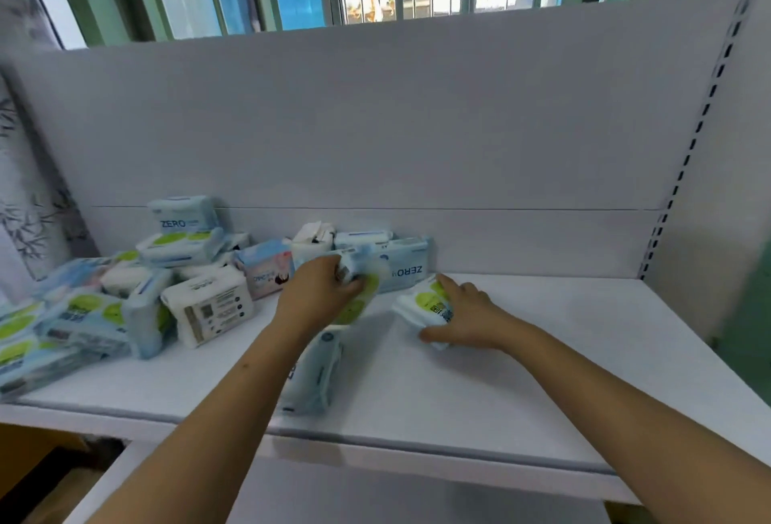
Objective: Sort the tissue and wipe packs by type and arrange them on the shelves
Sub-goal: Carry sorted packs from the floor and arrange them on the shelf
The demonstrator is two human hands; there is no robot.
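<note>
White shelf (521,377) front: pale blue pack (311,373) lies alone near edge. Beyond, left hand (317,285) grips green-dot wipe pack (359,298), likely lifting it for sorting. Right hand (463,315) grasps matching pack (425,306), resting on shelf. Farther left, unsorted pile (125,294); ZERO pack (400,269) stands against back panel (417,127).

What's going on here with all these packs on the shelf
A person is sorting tissue and wipe packs on a white shelf. The left hand grips a green-and-white pack, and the right hand holds a similar pack resting on the shelf. A jumbled pile of packs sits at the left, unsorted; the shelf's right side holds nothing yet.
</note>
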